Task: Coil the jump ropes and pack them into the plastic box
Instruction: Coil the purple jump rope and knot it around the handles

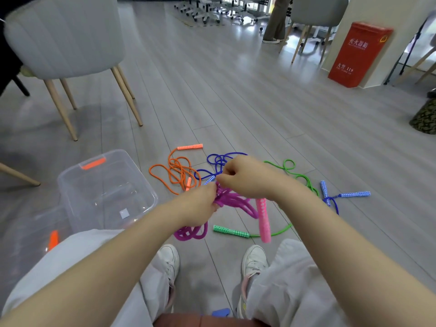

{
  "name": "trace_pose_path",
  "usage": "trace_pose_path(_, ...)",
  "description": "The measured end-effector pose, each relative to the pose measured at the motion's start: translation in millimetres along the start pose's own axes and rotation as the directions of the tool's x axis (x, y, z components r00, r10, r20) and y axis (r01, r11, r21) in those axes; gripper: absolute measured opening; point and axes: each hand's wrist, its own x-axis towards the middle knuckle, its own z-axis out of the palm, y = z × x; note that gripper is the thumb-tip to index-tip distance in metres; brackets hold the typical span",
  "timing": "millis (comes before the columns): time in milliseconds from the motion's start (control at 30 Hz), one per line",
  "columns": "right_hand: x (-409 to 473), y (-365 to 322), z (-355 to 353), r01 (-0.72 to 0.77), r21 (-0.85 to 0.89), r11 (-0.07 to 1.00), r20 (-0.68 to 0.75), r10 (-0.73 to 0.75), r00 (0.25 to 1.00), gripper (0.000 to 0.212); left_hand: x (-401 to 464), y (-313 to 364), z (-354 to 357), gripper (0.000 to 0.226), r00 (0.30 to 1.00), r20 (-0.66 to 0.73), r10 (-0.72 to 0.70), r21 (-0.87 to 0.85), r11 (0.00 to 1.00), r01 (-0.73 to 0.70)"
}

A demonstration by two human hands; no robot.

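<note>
Nearest the person's knees, the left hand (200, 206) grips a bundle of loops of the purple jump rope (232, 201), fingers curled round it, while the right hand (245, 177) just above pinches a strand between curled fingertips; its pink handle (263, 219) hangs from the bundle, long axis nearly vertical, free end pointing down toward the floor. More purple rope (191, 233) trails on the floor below the left wrist. Judging from this, the first coil is only part-made. Left of the hands the clear plastic box (70, 182) looks empty of rope. Beyond lie the green rope (304, 179), the blue rope (219, 161) and the orange rope (175, 171), all loose and uncoiled, so most of the task remains
</note>
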Motion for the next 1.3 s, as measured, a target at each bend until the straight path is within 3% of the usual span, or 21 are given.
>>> trace_pose_path(133,-10,-4,15,0.055,0.065,0.996,-0.02,-0.054,0.998,0.031,-2,-5,-16,0.008,0.999,-0.009,-0.044,-0.149,0.988,0.042)
trace_pose_path(233,-17,-3,27,0.083,0.203,0.976,-0.032,-0.078,0.996,0.029,-7,-4,-30,0.022,0.991,-0.093,-0.098,-0.256,0.964,0.071)
trace_pose_path(333,-23,4,36,0.002,0.537,0.844,0.095,-0.062,0.994,0.025,-10,-9,-40,0.013,0.98,-0.138,-0.143,-0.353,0.931,0.087)
trace_pose_path(400,-24,13,39,-0.048,0.67,0.741,0.185,-0.104,0.977,0.024,-12,-15,-46,0.033,0.98,-0.136,-0.146,-0.453,0.889,0.07)
trace_pose_path(467,-23,23,41,-0.04,0.717,0.695,0.21,-0.161,0.964,0.025,-15,-21,-50,0.049,0.987,-0.108,-0.122,-0.54,0.841,0.045)
trace_pose_path(633,-21,35,47,-0.03,0.709,0.704,0.233,-0.194,0.953,0.03,-29,-18,-55,0.019,0.998,0.04,0.041,-0.708,0.706,0.0)
trace_pose_path(767,-20,36,46,-0.014,0.695,0.719,0.212,-0.187,0.959,0.03,-37,-20,-55,0.035,0.981,0.113,0.158,-0.733,0.68,-0.025)
trace_pose_path(867,-20,44,45,0.002,0.655,0.756,0.21,-0.186,0.96,0.019,-42,-20,-56,0.027,0.962,0.138,0.237,-0.699,0.712,-0.075)
trace_pose_path(933,-14,56,47,-0.096,0.538,0.838,0.263,-0.058,0.963,0.016,-45,-17,-55,0.023,0.934,0.185,0.306,-0.667,0.737,-0.109)
trace_pose_path(1000,-9,53,42,-0.143,0.4,0.905,0.349,-0.007,0.937,0.04,-47,-14,-53,0.022,0.902,0.265,0.341,-0.605,0.787,-0.12)
trace_pose_path(1067,-6,46,41,-0.06,0.384,0.921,0.379,-0.098,0.92,0.01,-45,-13,-47,0.023,0.89,0.334,0.309,-0.466,0.875,-0.129)
trace_pose_path(1200,0,29,40,-0.033,0.198,0.98,0.285,-0.025,0.958,0.03,-32,-9,-28,0.024,0.93,0.313,0.191,-0.022,0.981,-0.194)
trace_pose_path(1300,4,21,40,-0.007,-0.007,1.0,0.121,0.008,0.993,0.032,-20,-5,-18,0.024,0.976,0.204,0.074,0.143,0.984,-0.104)
